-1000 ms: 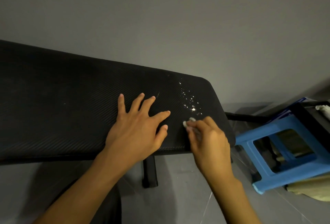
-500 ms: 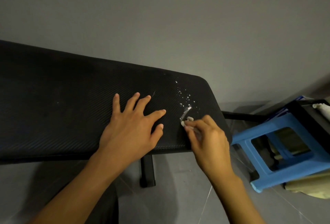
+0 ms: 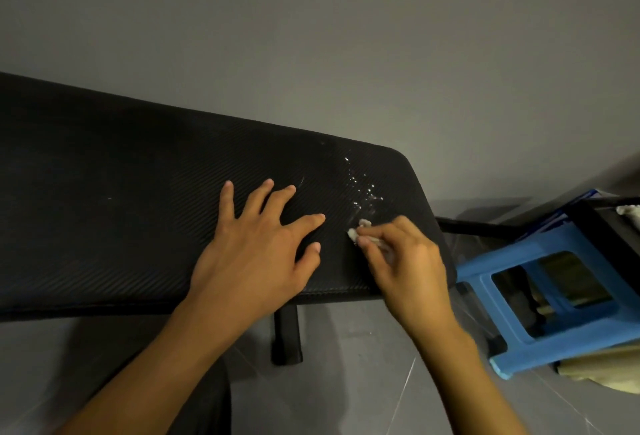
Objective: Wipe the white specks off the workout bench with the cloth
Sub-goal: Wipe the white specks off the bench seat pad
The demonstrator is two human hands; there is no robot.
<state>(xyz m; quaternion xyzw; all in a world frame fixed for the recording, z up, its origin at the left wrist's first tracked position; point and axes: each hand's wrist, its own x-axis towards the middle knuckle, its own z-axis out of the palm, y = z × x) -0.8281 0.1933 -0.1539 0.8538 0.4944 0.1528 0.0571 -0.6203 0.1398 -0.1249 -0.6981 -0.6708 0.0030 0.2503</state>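
Black ribbed padding covers the workout bench (image 3: 121,192), where the left hand (image 3: 256,254) lies flat with fingers spread wide. Just beside it, the right hand (image 3: 401,261) pinches a small, slightly blurred cloth (image 3: 358,231) against the pad, right below the white specks (image 3: 362,185). A blue stool (image 3: 540,299) stands nearby.

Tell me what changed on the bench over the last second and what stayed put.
The right hand, pinching the small cloth, pulled back toward the near edge from the white specks; the brightest clump nearest the cloth is now gone, with a faint smear left. The left hand stayed flat and spread on the bench. The specks farther up remain, and the blue stool is untouched.
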